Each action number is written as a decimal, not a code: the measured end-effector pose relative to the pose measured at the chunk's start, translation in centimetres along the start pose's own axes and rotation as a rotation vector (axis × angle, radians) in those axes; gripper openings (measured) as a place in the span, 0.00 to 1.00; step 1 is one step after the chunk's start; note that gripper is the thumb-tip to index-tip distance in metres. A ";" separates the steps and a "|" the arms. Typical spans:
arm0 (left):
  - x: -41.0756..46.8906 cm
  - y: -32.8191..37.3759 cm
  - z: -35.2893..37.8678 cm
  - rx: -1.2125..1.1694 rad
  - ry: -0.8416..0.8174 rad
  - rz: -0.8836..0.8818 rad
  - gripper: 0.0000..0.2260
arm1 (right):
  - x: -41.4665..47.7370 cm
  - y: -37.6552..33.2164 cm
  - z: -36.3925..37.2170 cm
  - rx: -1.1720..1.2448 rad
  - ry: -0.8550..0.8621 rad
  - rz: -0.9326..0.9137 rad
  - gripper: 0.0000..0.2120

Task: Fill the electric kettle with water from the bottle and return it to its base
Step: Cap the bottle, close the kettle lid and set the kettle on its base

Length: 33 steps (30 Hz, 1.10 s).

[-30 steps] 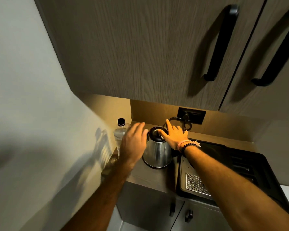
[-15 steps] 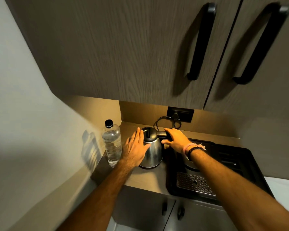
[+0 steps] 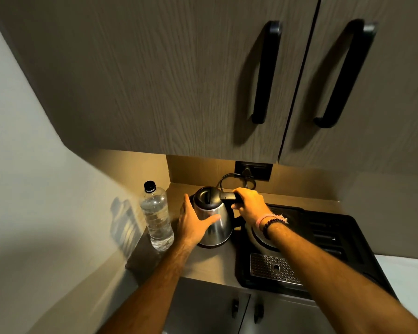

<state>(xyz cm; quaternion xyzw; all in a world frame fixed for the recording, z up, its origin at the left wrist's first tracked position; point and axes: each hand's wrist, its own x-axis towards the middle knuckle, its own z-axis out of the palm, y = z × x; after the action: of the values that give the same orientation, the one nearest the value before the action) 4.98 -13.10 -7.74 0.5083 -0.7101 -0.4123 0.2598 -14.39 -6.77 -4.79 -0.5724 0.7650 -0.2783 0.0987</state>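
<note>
A steel electric kettle [image 3: 215, 220] with a closed black lid stands on the counter; its base is hidden beneath it. My right hand [image 3: 250, 204] is closed around the kettle's black handle. Spread flat, my left hand [image 3: 193, 221] rests against the kettle's left side, thumb across its front. Left of the kettle stands a clear water bottle [image 3: 157, 219] with a black cap on, upright and apart from both hands.
A black tray [image 3: 328, 242] with a metal drip grate and a round plate lies right of the kettle. A cord loops to a wall socket [image 3: 253, 170] behind. Low upper cabinets [image 3: 179, 80] with black handles hang overhead. A wall closes the left side.
My right hand moved off the lid and closed around the handle. My left hand settled flat against the kettle's side. The view shifted, bringing the bottle fully into sight.
</note>
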 end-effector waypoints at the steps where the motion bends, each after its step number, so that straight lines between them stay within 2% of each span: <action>1: 0.0 0.3 0.0 -0.011 0.020 0.030 0.58 | -0.2 0.0 -0.6 0.025 0.022 -0.001 0.13; 6: 0.4 3.7 1.3 -0.089 0.034 0.117 0.58 | -0.6 1.0 -5.5 -0.014 0.121 -0.024 0.16; 7: -0.6 6.4 3.5 -0.090 -0.020 0.163 0.58 | -2.5 2.8 -8.7 -0.020 0.156 0.022 0.16; 10: -1.3 8.3 5.0 -0.045 -0.036 0.154 0.57 | -3.1 4.1 -10.7 0.035 0.167 0.068 0.14; 20: -3.4 11.7 12.2 -0.025 -0.159 0.188 0.56 | -7.5 10.6 -13.4 0.116 0.144 0.265 0.15; 28: -3.6 12.5 13.9 0.019 -0.171 0.180 0.56 | -7.9 13.0 -13.6 0.128 0.135 0.288 0.14; 33: -3.5 12.1 14.1 0.018 -0.153 0.161 0.56 | -8.2 13.2 -13.3 0.106 0.190 0.292 0.23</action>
<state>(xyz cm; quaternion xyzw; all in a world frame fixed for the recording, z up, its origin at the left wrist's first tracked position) -11.05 -3.54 -4.67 0.4191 -0.7699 -0.4212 0.2326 -28.79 7.56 -2.31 -0.4203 0.8302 -0.3537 0.0954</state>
